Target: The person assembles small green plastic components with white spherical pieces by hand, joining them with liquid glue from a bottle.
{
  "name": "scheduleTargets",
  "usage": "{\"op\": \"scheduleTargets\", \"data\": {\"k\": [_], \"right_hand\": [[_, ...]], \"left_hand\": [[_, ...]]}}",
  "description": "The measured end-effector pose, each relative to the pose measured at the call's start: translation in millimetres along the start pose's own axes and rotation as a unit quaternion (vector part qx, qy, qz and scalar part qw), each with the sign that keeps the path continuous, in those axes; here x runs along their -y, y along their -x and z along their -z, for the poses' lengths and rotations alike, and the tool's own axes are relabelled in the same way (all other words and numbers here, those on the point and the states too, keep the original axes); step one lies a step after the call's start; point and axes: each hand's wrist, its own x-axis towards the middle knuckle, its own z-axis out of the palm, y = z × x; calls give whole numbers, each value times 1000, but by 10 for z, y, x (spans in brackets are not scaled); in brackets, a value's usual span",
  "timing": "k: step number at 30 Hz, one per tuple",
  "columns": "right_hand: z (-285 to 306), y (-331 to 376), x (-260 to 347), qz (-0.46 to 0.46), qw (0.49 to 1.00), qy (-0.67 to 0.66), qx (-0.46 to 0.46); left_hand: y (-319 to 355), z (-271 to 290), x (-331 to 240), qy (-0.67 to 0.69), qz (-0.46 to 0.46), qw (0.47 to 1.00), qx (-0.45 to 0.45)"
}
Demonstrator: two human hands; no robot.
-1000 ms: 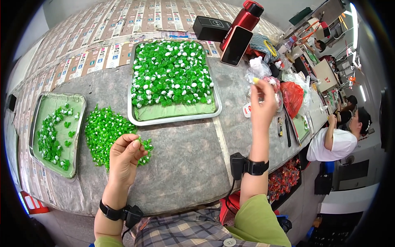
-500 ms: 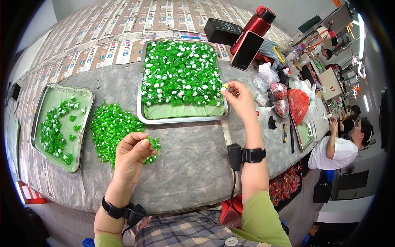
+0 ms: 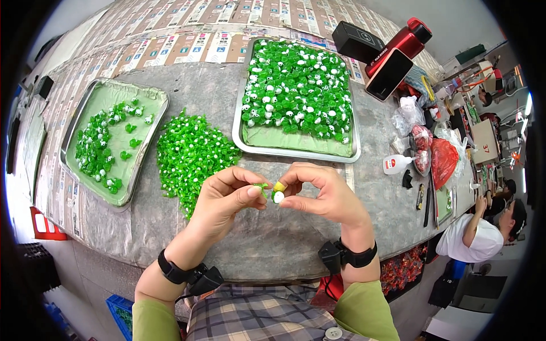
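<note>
My left hand (image 3: 224, 202) pinches a small bright-green plastic piece (image 3: 262, 188) between thumb and forefinger. Almost touching it, my right hand (image 3: 327, 196) grips a small round white piece (image 3: 278, 197) with some green at its side. Something yellow (image 3: 279, 186) sits at my right forefinger's tip; whether it is a finger cover I cannot tell. Both hands are above the grey-covered table (image 3: 296, 238). Beyond my left hand lies a loose heap of small green pieces (image 3: 190, 150). A metal tray (image 3: 296, 152) beyond my right hand holds many green pieces with white heads.
At the left stands another tray (image 3: 133, 94) with fewer green-and-white pieces. Toward the back right are a black box (image 3: 355, 42), a red bottle (image 3: 405, 41) and a phone (image 3: 389, 74). A white glue bottle (image 3: 395, 164) and red plastic bag (image 3: 443, 162) lie right. A person (image 3: 475, 236) sits beyond.
My hands have come together; the right one moved in from beside the large tray, with the white piece in it. The left one rose off the heap with its green piece. The view has shifted.
</note>
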Motion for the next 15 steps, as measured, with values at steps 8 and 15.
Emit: {"op": "scheduleTargets", "data": {"k": [8, 15], "right_hand": [[-42, -7, -15, 2, 1000, 11, 3], [-58, 11, -3, 9, 1000, -8, -8]], "left_hand": [[-5, 22, 39, 14, 17, 1000, 12], [6, 13, 35, 34, 22, 999, 19]]}}
